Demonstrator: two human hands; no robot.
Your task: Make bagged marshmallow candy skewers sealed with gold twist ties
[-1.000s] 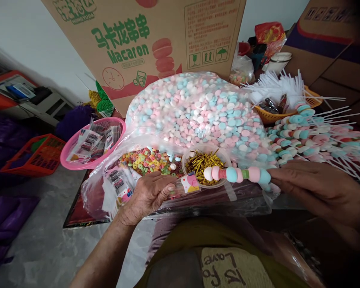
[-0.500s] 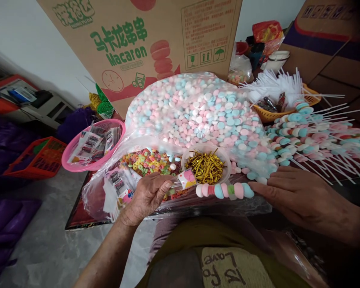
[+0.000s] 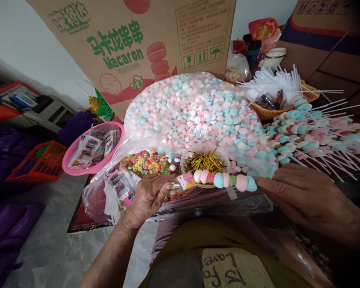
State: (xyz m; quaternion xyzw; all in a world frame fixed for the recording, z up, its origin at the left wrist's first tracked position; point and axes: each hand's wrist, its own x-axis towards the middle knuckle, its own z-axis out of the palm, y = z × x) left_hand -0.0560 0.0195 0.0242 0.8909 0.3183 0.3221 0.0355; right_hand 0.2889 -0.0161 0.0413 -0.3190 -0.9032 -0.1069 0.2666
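Note:
My left hand (image 3: 147, 200) pinches a small clear printed plastic bag (image 3: 187, 181) between thumb and fingers. My right hand (image 3: 312, 202) is closed at the near end of a marshmallow skewer (image 3: 241, 183), whose stick is hidden by the hand. Pink, white, blue and green pieces line the skewer, which lies level between both hands. Its white tip piece is right at the mouth of the bag; whether it has entered I cannot tell. Just behind it stands a clear bowl (image 3: 227, 172) of gold twist ties (image 3: 204, 162).
A large clear bag of marshmallows (image 3: 198, 112) covers the table's middle. Ring candies (image 3: 150, 162) and printed bags (image 3: 120, 186) lie left. Further left is a pink basket (image 3: 67, 166); finished skewers (image 3: 315, 136) and a yellow basket of sticks (image 3: 265, 114) are right. A carton (image 3: 156, 28) stands behind.
The skewer has risen slightly and moved up to the bag's mouth, closing the small gap. Both hands keep their hold; the whole view has shifted a little.

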